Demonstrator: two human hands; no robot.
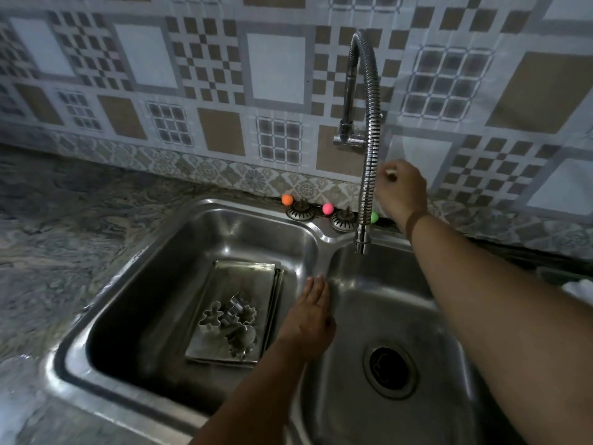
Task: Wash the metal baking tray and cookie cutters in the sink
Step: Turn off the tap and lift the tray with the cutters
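Two arms outstretched, left hand (309, 319) fingers straight, together, right hand (401, 191) fingers curled.

Left basin (154, 300) is tight: the baking tray (221, 319) covers its right half, cookie cutters (231, 319) piled on it, bare floor only on the left. Right basin (353, 316) is roomy around the drain (390, 369), though the faucet hose (369, 155) hangs over its back edge and my left hand (309, 322) sits on the divider.
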